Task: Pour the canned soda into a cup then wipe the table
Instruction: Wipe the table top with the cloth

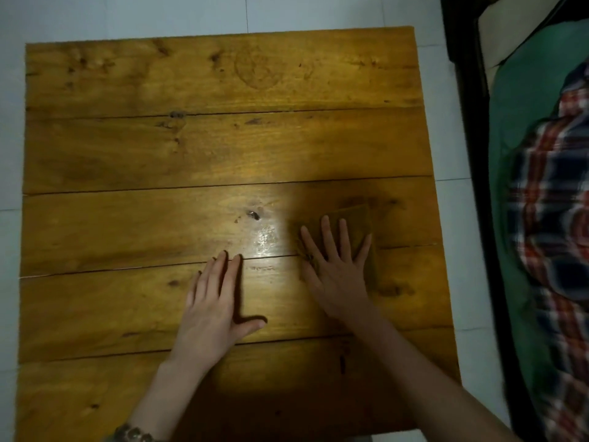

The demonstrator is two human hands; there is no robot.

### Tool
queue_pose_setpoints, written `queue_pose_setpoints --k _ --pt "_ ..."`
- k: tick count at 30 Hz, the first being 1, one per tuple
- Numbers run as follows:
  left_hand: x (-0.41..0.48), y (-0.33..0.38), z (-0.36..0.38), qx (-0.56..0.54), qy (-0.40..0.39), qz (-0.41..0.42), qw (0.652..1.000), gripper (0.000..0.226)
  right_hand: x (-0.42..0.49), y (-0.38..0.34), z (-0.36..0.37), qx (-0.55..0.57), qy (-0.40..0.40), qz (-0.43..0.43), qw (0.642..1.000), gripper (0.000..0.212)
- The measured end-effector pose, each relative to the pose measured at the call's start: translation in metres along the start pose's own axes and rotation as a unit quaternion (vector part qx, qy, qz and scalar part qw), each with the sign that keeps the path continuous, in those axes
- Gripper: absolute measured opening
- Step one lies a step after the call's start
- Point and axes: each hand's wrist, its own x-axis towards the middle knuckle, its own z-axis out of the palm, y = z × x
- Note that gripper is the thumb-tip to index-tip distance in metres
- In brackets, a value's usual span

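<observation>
Fingers (326, 234) of the right hand (338, 275) lie straight and spread, pressing flat on a folded brown cloth (358, 218), none of them curled round it. This cloth is a rough-looking rectangle close in colour to the wood, with a frayed edge showing beside the thumb, and it sits on the right half of the wooden table (191, 148), across the seam between the 3rd and 4th planks from the far edge. At the left hand (212, 307) the 4 fingers are also straight, held close together, thumb stuck out to the side, palm down on bare wood near the middle of the tabletop and gripping nothing. Just between the 2 hands a glossy patch (266, 240) catches the light, and a small dark knot (253, 214) marks the board beyond it. Its top is made of 5 long varnished planks, amber and grainy, with thin dark gaps between them. A beaded bracelet (132, 434) circles the left wrist. Pale floor tiles (159, 11) surround the table, and to the right stands a dark bed frame (471, 122) carrying a green sheet (526, 90) and a crumpled plaid blanket (548, 218).
</observation>
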Motion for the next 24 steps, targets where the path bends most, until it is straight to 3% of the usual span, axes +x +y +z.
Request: queue_pose_setpoints --k 5,12,19,24 --pt "-0.017 -0.014 0.009 0.009 -0.002 -0.029 1.000 0.129 -0.017 -0.047 0.011 -0.030 -0.003 -0.052 0.998 0.059" --pt "-0.025 -0.030 0.009 0.007 0.004 -0.052 0.999 0.129 -0.028 -0.020 0.011 -0.076 0.019 -0.145 0.986 0.055" --pt "-0.017 -0.032 0.008 -0.028 0.008 -0.069 0.997 0.124 0.061 -0.011 -0.007 -0.066 0.027 -0.061 0.996 0.057" --pt "-0.017 -0.023 0.004 -0.097 0.034 -0.095 0.990 0.121 0.113 -0.059 -0.002 -0.078 0.013 -0.108 0.991 0.060"
